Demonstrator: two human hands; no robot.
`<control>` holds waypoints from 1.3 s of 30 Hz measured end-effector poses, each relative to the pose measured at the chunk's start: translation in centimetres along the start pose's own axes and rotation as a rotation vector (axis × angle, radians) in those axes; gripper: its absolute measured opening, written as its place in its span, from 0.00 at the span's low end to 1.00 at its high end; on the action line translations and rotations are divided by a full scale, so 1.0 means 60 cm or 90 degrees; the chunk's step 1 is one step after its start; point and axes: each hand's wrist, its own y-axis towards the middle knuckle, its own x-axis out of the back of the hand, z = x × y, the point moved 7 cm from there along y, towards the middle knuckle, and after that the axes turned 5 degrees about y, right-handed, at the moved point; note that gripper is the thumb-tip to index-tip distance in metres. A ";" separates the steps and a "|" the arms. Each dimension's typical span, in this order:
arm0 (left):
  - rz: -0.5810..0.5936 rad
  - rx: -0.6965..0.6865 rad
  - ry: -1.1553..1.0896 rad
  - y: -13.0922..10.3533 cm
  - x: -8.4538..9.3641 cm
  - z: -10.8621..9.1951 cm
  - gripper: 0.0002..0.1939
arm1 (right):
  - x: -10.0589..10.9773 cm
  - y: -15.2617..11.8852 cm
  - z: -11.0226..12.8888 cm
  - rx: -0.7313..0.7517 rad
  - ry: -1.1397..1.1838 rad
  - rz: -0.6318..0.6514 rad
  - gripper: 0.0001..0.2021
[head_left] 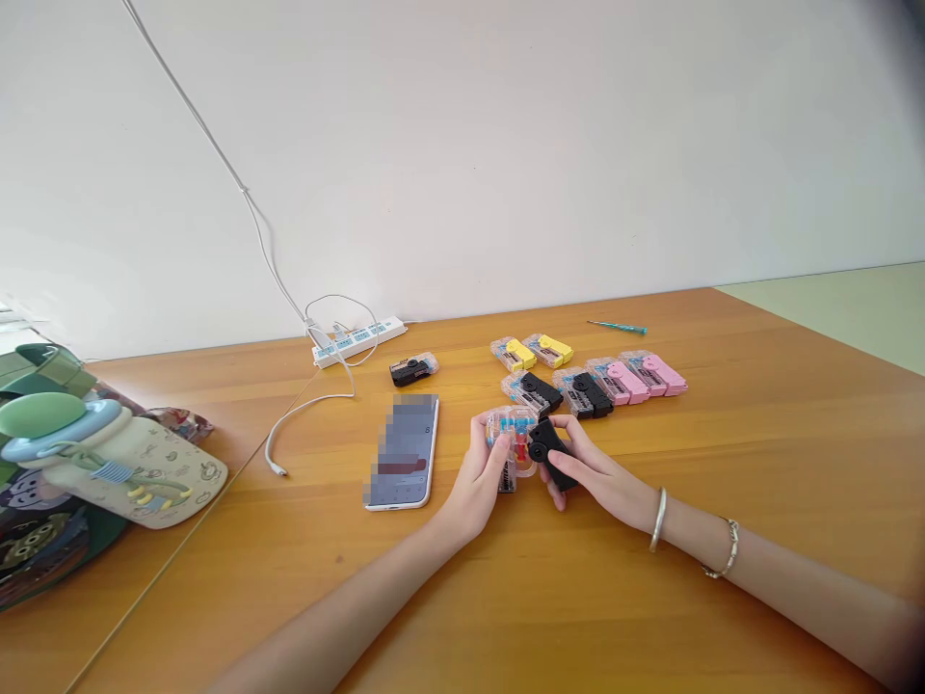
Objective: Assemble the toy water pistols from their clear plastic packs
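Observation:
Both hands are closed on one small folding plastic gadget, whose exact kind I cannot tell. Its clear body [517,422] shows blue and red parts inside, and a black pivoting handle [554,468] joins it on the right. My left hand [478,472] grips the clear body, thumb on its near face. Around the black handle my right hand [589,472] is wrapped, its thumb pressed on the side. Just behind lie similar folded gadgets: two black ones [582,395], two pink ones [652,374] and two yellow ones [549,351].
Left of my hands lies a phone [402,453]. Behind it are another black gadget [411,370] and a white power strip [359,341] with a loose cable [310,398]. A patterned bottle [159,472] lies far left. A teal screwdriver [621,328] rests near the back of the wooden table [694,617].

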 end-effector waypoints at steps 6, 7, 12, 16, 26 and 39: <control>0.073 0.032 -0.007 -0.003 -0.012 0.007 0.15 | -0.001 -0.001 -0.009 -0.035 -0.010 0.027 0.21; 0.086 0.040 -0.013 -0.003 -0.015 0.009 0.15 | -0.001 -0.001 -0.011 -0.039 -0.008 0.032 0.22; 0.107 0.047 -0.016 -0.004 -0.018 0.008 0.16 | 0.001 -0.001 -0.019 -0.055 0.005 0.046 0.22; 0.113 0.037 0.001 -0.006 -0.021 0.007 0.17 | -0.001 0.000 -0.013 -0.063 0.007 0.061 0.21; 0.103 0.023 0.071 -0.010 -0.021 0.013 0.18 | -0.005 -0.004 -0.015 -0.048 -0.019 0.036 0.16; 0.115 -0.074 0.345 -0.022 -0.033 -0.004 0.22 | -0.007 -0.015 0.017 0.074 -0.209 -0.082 0.17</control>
